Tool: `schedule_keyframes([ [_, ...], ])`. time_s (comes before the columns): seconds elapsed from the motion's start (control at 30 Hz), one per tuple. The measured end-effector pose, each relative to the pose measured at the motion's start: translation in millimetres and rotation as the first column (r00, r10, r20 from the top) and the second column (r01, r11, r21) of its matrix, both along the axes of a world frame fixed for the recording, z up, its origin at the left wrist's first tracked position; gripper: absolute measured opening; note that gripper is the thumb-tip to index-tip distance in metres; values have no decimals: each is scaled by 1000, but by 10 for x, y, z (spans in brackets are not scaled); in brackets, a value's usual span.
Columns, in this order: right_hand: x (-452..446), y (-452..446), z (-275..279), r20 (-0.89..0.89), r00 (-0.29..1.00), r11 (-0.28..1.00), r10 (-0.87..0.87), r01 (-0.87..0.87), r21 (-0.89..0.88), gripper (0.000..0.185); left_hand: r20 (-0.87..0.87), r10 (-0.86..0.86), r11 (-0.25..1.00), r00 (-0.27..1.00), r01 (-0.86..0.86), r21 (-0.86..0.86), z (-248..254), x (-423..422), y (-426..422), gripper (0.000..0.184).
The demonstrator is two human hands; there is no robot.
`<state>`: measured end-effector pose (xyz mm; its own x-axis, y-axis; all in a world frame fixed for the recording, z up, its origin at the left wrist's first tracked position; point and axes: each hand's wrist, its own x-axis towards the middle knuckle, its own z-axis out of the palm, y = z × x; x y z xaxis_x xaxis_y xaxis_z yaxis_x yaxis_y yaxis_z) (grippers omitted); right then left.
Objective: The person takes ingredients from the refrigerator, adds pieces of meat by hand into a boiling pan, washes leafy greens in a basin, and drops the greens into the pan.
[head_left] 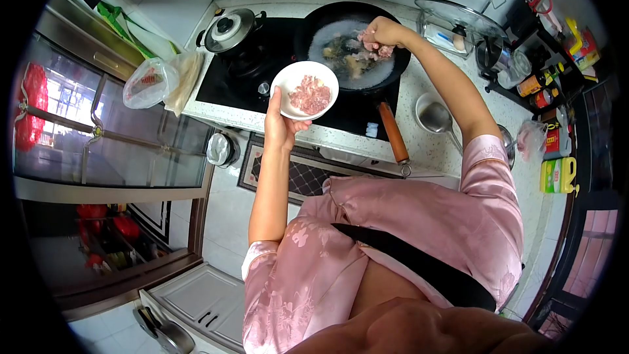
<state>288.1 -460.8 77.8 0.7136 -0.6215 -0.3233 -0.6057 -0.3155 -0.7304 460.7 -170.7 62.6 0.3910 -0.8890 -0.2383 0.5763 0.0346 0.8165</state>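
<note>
My left hand (280, 121) grips a white bowl (284, 86) by its near left side, thumb up along the rim. Raw minced meat (310, 96) lies inside the bowl. Over the right part of a black wok (398, 69), my right hand (381, 33) is closed on a clump of raw meat (382, 50), some of it hanging from the fingers. Cloudy liquid (327, 42) with darker pieces fills the wok. The wok's wooden handle (391, 132) points toward me.
A lidded pot (226, 31) stands on the left of the black stove (219, 92). Right of the wok, a small bowl (426, 101) holds a ladle (451, 132). A glass lid (458, 14), bottles (532, 84) and a yellow jug (557, 176) line the right counter. Plastic bags (152, 83) hang at the left.
</note>
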Motion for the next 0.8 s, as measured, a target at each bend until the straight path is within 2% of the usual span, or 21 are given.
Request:
schedule_keyframes([
  [0.07,38,35,59,-160,986,999,-42,36,-37,14,-17,-14,1000,1000,14,-17,-13,18,12,55],
  [0.13,21,-65,-120,-98,995,999,-28,24,-44,16,-31,-32,999,999,31,-29,-24,24,50,54],
  [0.2,60,-95,-122,33,999,977,9,-2,-213,19,-13,3,1000,1000,-3,-30,-31,22,64,53],
  [0.23,72,-70,-59,28,999,977,19,-12,-211,19,-18,12,1000,1000,-13,-28,-36,21,79,53],
  [0.3,54,10,92,-121,992,992,-32,17,-121,17,-3,12,999,1000,-12,-39,-35,24,109,53],
  [0.47,110,73,75,-92,995,995,-27,18,-95,11,-21,28,999,999,-29,-44,-11,17,139,53],
  [0.53,168,-82,-217,74,991,953,114,-87,-291,15,-20,27,999,999,-28,-43,-4,14,153,53],
  [0.57,224,-212,-342,63,994,939,94,-67,-337,16,-15,32,999,999,-33,-39,14,7,162,53],
  [0.6,246,-200,-303,65,993,938,96,-69,-339,16,-10,38,999,999,-38,-35,25,5,170,53],
  [0.67,292,-100,-121,-87,996,942,28,-55,-332,15,-14,41,998,999,-42,-43,23,8,186,52],
  [0.77,322,138,146,-49,998,970,-44,31,-242,14,-21,48,998,999,-49,-49,29,-10,201,52],
  [0.8,339,86,63,-48,998,969,-43,30,-246,14,-22,54,997,998,-55,-49,37,-13,202,51],
])
